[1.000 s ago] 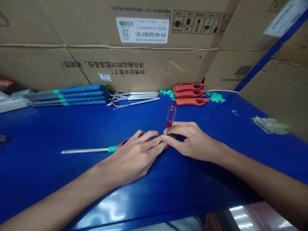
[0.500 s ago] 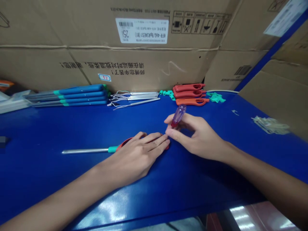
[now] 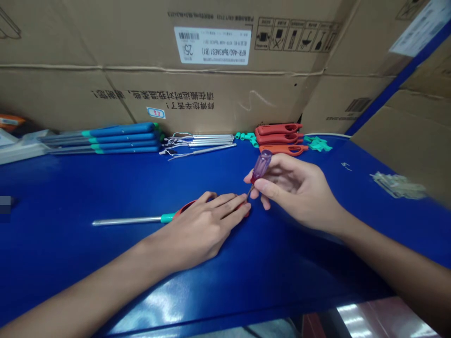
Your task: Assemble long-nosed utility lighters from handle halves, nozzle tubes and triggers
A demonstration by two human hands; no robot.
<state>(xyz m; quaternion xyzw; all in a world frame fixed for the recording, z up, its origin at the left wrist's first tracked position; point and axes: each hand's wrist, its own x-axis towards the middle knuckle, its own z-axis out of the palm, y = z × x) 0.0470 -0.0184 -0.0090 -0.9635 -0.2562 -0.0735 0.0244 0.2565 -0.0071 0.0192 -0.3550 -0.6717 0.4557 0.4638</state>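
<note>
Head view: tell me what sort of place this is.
Probably an assembly workbench: the right hand holds a screwdriver over a blue tabletop, with red casings and wired metal tubes laid out in groups behind.

My right hand (image 3: pixel 305 190) has drawn toward the frame's right, its thumb parting from my left hand (image 3: pixel 204 227); the screwdriver (image 3: pixel 261 164), nearly upright a second ago, now leans right, and my lower fingers (image 3: pixel 265 203) show beneath.
</note>
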